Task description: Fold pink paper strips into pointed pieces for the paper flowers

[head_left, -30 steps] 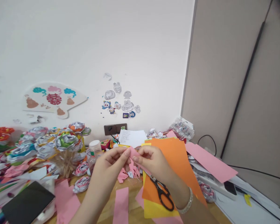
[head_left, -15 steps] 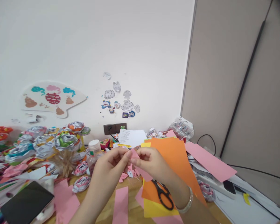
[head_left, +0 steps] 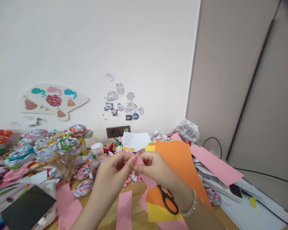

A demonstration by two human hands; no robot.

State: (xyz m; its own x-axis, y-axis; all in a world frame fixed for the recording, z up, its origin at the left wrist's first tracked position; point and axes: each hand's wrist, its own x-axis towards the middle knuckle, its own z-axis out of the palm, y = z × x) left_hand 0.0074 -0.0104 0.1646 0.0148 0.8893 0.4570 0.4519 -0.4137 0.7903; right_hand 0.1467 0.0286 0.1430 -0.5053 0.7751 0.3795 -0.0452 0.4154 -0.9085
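A strip of pink paper (head_left: 147,179) is pinched between both hands above the table. My left hand (head_left: 116,166) grips its upper left end with thumb and fingers. My right hand (head_left: 152,164) is closed on the same strip from the right, and the strip's free end hangs below the fingers. Behind the fingers lie small folded pink paper pieces (head_left: 135,177), partly hidden. Under my right wrist rest black-handled scissors (head_left: 169,199), their blades hidden. Another pink strip (head_left: 124,209) lies flat on the table below my hands.
Orange sheets (head_left: 177,166) and yellow paper (head_left: 163,214) lie at the right. Crumpled paper flowers (head_left: 45,148) crowd the left, near a small bottle (head_left: 96,156) and a black tablet-like object (head_left: 27,207). A white power strip (head_left: 220,185) and cables are at far right.
Both hands stay nearly in place, still pinching the pink strip. The fingers have shifted only slightly on it.
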